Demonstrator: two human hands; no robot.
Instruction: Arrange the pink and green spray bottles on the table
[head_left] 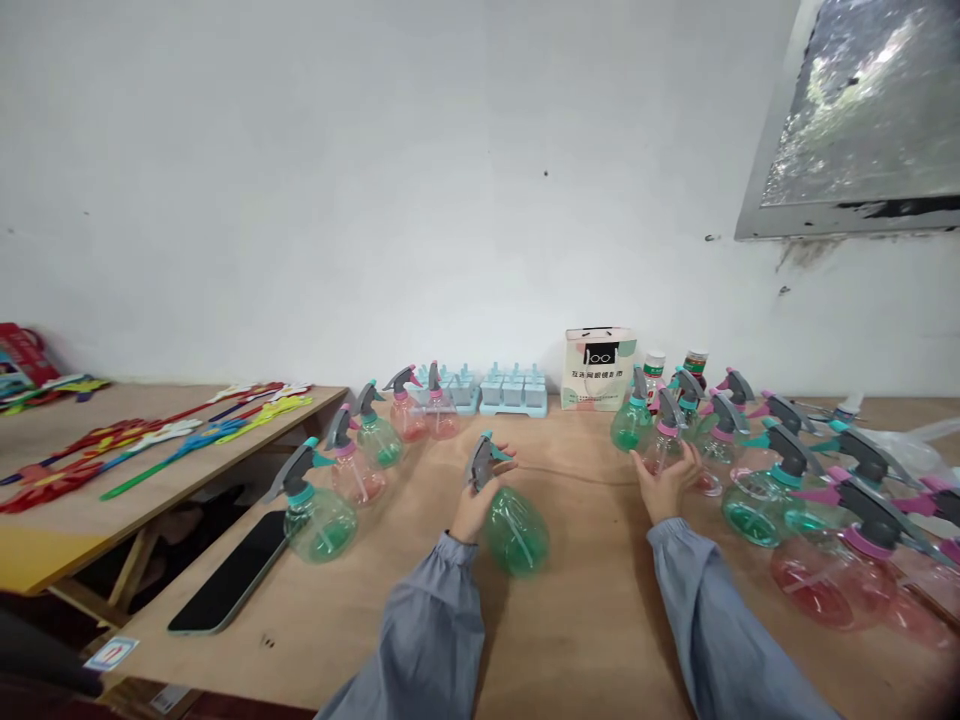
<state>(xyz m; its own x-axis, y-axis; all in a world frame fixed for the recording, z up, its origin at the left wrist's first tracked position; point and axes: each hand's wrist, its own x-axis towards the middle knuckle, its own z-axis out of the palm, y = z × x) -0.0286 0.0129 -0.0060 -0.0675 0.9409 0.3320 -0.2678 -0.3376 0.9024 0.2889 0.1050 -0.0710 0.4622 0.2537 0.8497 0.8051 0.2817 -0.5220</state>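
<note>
My left hand (480, 492), palm turned inward, has its fingers wrapped round the neck of a tilted green spray bottle (517, 532), while my right reaches forward, fingers curved about a pink spray bottle (664, 444) on the table (577, 620).

A dark-screened phone (231, 578) lies at the left of the tabletop (322, 640). Blue popsicle molds (514, 392) and a printed paper bag (596, 372) stand near the wall (300, 180); colorful flower-shaped sticks (184, 440) lie on another table (45, 435).
</note>
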